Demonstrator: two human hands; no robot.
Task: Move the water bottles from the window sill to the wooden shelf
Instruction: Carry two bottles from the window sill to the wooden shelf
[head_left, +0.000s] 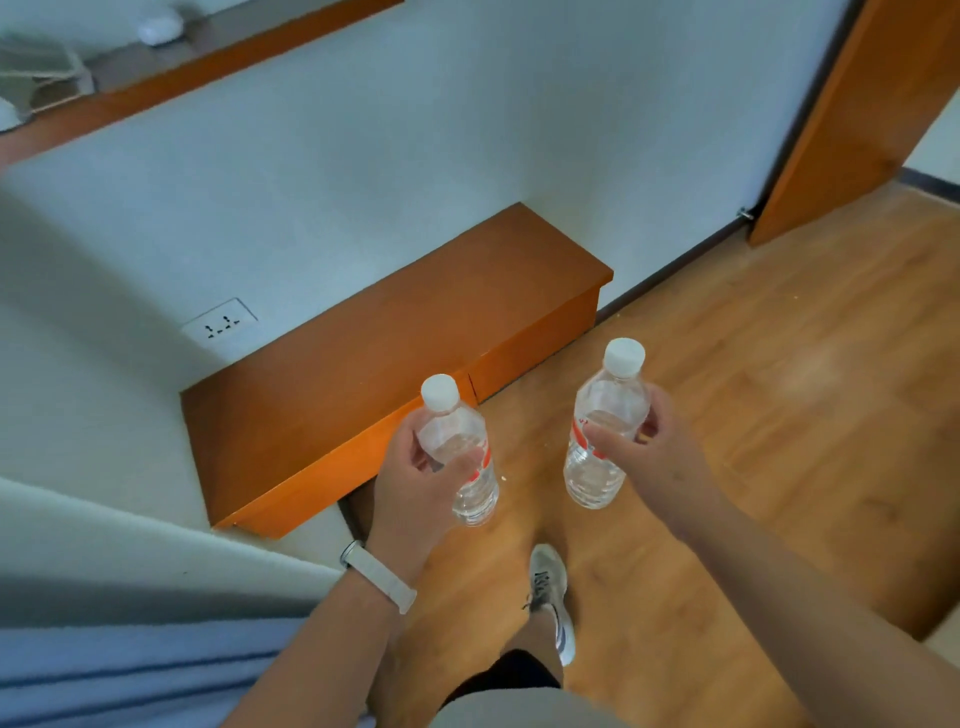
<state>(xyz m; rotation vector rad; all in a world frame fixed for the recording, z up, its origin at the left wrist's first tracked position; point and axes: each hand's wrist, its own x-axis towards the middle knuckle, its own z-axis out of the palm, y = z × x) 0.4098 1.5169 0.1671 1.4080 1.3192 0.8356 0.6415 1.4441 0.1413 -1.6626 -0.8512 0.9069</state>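
Note:
Two clear plastic water bottles with white caps and red labels are held upright in front of me. My left hand (415, 478) grips the left bottle (457, 447) around its middle. My right hand (649, 447) grips the right bottle (605, 426) the same way. Both bottles hang above the wooden floor, just off the front edge of a low orange-brown wooden shelf (363, 353) that runs along the white wall. The shelf's top is bare. The window sill (208, 67) shows at the top left, blurred.
A wall socket (221, 325) sits left of the shelf. A white bed edge (130, 545) fills the lower left. A wooden door (852, 119) stands at the right. My shoe (550, 592) is on the wooden floor (779, 415). Blurred white items lie on the sill.

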